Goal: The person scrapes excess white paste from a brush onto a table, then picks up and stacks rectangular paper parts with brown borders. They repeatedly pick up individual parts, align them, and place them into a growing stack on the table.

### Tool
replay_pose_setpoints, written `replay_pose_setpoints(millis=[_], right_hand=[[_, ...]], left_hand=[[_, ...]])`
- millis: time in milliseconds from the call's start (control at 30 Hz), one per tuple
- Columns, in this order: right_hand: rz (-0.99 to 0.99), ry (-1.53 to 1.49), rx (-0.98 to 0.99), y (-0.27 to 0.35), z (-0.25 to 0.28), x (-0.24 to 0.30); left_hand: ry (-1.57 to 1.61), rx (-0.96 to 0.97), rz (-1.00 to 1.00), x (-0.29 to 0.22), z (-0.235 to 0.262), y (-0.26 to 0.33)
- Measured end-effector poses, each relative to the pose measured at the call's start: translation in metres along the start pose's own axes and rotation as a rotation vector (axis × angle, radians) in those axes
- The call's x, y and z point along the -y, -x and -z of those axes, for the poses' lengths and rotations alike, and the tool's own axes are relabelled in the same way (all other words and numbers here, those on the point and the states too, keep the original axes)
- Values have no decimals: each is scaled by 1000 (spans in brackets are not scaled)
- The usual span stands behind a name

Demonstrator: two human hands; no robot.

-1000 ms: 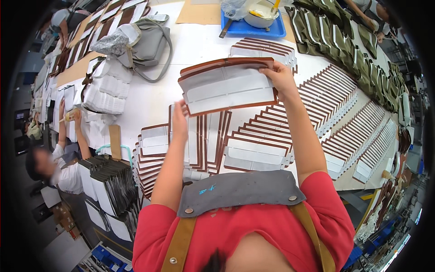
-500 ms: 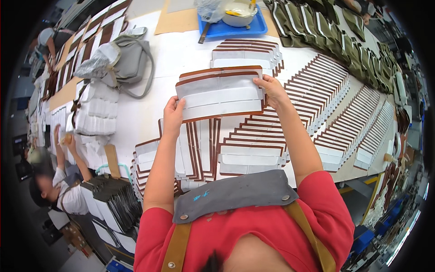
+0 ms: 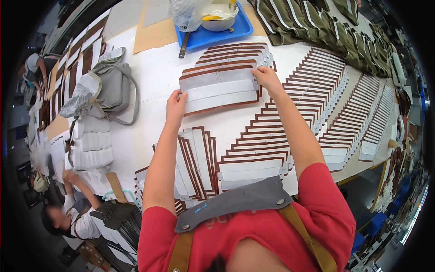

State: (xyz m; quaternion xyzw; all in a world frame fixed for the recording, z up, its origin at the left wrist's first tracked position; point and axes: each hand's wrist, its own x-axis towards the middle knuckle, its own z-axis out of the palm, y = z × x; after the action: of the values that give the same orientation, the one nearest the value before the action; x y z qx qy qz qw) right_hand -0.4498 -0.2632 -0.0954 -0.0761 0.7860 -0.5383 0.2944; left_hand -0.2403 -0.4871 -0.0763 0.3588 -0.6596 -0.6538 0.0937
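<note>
Between my hands is a flat white-backed panel [image 3: 219, 93] with brown edges and a crease across it. My left hand [image 3: 175, 106] pinches its left edge, thumb on top. My right hand [image 3: 268, 80] grips the upper right corner, the fingers partly hidden behind it. Brown edging shows behind the panel's top; how many layers I hold, I cannot tell. Just beyond lies an overlapping row of similar panels [image 3: 240, 53]. More panels fan out in a long row [image 3: 258, 149] under and beside my right forearm, and others [image 3: 195, 154] lie next to my left forearm.
A blue tray [image 3: 244, 28] at the far side carries a bowl [image 3: 219, 20] of white paste. Olive-green pieces [image 3: 312, 27] are laid at the far right. A grey bag [image 3: 113, 84] and white bundles [image 3: 93, 149] sit on the left, near another person [image 3: 81, 222].
My hands have carried the panel a little away from me, toward the far row, and it now overlaps that row's near end. The view has shifted slightly.
</note>
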Motion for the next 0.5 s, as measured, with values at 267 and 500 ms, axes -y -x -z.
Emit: replay_pose_setpoints(millis=[267,500], right_hand=[[51,325,-121,-48,14,-19],[14,300,-83,-51,12,-24]], left_hand=[[-484,-116,-50,37,-11,-57],[-527,-134,-54,38,-13,-58]])
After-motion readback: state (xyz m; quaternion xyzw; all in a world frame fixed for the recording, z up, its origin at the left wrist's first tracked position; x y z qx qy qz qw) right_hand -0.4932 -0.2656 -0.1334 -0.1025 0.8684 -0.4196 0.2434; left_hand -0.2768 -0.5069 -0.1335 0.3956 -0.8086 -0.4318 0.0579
